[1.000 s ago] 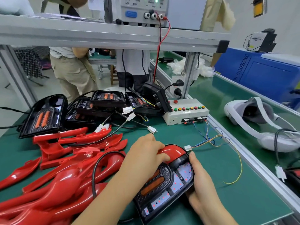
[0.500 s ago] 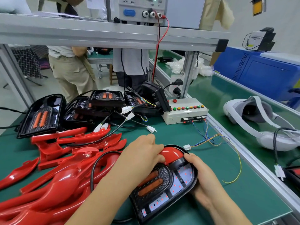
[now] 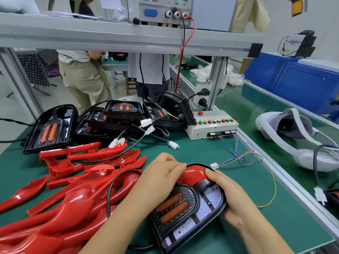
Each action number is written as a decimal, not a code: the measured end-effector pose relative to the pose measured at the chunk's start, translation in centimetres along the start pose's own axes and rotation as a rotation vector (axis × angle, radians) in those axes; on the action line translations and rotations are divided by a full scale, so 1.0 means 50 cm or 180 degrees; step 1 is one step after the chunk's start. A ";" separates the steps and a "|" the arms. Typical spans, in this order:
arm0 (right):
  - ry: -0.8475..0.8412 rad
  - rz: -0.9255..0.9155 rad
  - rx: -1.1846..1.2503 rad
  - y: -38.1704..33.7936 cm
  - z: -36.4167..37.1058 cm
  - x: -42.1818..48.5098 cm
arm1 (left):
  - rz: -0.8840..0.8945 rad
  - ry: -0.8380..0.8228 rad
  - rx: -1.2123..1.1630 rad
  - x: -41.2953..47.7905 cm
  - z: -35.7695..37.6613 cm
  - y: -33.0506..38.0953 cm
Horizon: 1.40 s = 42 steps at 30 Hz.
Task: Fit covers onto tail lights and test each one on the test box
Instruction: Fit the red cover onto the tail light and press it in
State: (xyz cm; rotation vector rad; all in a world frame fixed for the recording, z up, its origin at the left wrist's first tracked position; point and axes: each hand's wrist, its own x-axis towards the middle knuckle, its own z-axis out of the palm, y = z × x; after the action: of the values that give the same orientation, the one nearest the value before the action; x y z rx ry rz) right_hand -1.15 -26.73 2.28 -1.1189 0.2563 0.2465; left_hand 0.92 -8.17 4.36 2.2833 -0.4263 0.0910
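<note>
Now L hand curls over glossy red plastic cover, seating it; R hand grips black tail-light housing edge as brace.

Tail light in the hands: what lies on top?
A red cover sits on the tail light, at its far end, under the left hand; the right hand grips the light. Fingers hide its edges.

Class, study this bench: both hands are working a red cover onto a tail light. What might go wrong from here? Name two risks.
1. The left hand and right hand press the red cover at one end of the tail light only; uneven force may seat it crooked.
2. The white connector and its thin coloured wires lie close beside the cover; they might get pinched or tugged.
</note>
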 end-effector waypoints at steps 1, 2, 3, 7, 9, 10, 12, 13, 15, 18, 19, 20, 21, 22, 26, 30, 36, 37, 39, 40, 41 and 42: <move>0.0017 -0.0015 -0.0047 -0.001 0.001 0.000 | -0.0266 -0.0255 -0.0096 0.010 -0.006 -0.001; 0.0031 -0.0028 -0.0103 -0.002 0.002 0.000 | -0.0464 -0.0450 -0.0037 0.018 -0.012 0.001; 0.0039 -0.0037 -0.0160 -0.003 0.002 0.001 | -0.0587 -0.0622 0.0109 0.026 -0.014 0.003; 0.0051 -0.0048 -0.0271 -0.005 0.004 0.000 | -0.0662 -0.1354 0.0575 0.044 -0.025 0.004; 0.0060 -0.0002 -0.0267 -0.005 0.004 -0.001 | -0.0681 -0.1456 0.0688 0.051 -0.031 0.000; 0.0064 0.0020 -0.0255 -0.005 0.004 -0.002 | -0.0687 -0.1437 0.0712 0.054 -0.032 0.001; 0.0086 0.0031 -0.0242 -0.004 0.001 -0.002 | -0.0608 -0.1457 0.0770 0.055 -0.027 0.002; 0.0098 0.0030 -0.0230 -0.004 0.000 -0.002 | -0.0620 -0.1482 0.0731 0.055 -0.024 -0.002; 0.0079 0.0033 -0.0167 -0.002 0.000 -0.002 | -0.0838 -0.1468 0.0372 0.054 -0.019 -0.010; 0.0036 0.0033 -0.0056 -0.002 0.000 -0.004 | -0.1036 -0.1431 -0.0015 0.052 -0.010 -0.014; 0.0044 0.0037 -0.0038 -0.002 0.000 -0.004 | -0.1049 -0.1396 -0.0052 0.053 -0.007 -0.012; 0.0066 0.0058 -0.0032 -0.003 0.000 -0.005 | -0.1026 -0.1360 -0.0042 0.054 -0.004 -0.010; 0.0098 0.0088 -0.0034 -0.004 0.002 -0.005 | -0.0991 -0.1341 0.0023 0.056 0.001 -0.007; 0.0129 0.0112 -0.0050 -0.006 0.003 -0.005 | -0.0942 -0.1344 0.0110 0.056 0.004 -0.003; 0.0207 0.0085 -0.0160 -0.006 0.003 -0.005 | -0.0719 -0.1288 0.0474 0.057 0.006 -0.002; 0.0260 -0.0068 -0.0155 -0.011 0.002 -0.006 | -0.0479 -0.1267 0.0669 0.059 -0.001 -0.010; 0.0244 -0.0029 -0.0088 -0.012 0.002 -0.004 | -0.0518 -0.1044 0.0200 0.053 0.002 -0.010; 0.0252 -0.0039 -0.0079 -0.011 0.002 -0.003 | -0.0513 -0.0914 0.0255 0.050 0.005 -0.010; 0.0271 -0.0075 -0.0046 -0.008 0.001 -0.003 | -0.0413 -0.0734 0.0441 0.046 0.012 -0.010; 0.0277 -0.0089 -0.0027 -0.007 0.001 -0.003 | -0.0362 -0.0644 0.0502 0.045 0.014 -0.010; 0.0276 -0.0095 -0.0009 -0.007 0.000 -0.002 | -0.0309 -0.0518 0.0504 0.044 0.015 -0.008; 0.0271 -0.0094 0.0014 -0.007 0.000 -0.002 | -0.0250 -0.0366 0.0463 0.042 0.016 -0.008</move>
State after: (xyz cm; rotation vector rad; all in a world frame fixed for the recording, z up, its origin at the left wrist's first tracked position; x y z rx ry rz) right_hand -1.11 -26.91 2.60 -1.1295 0.3153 0.1722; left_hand 2.98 -9.09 3.97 2.4541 -0.3999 -0.0509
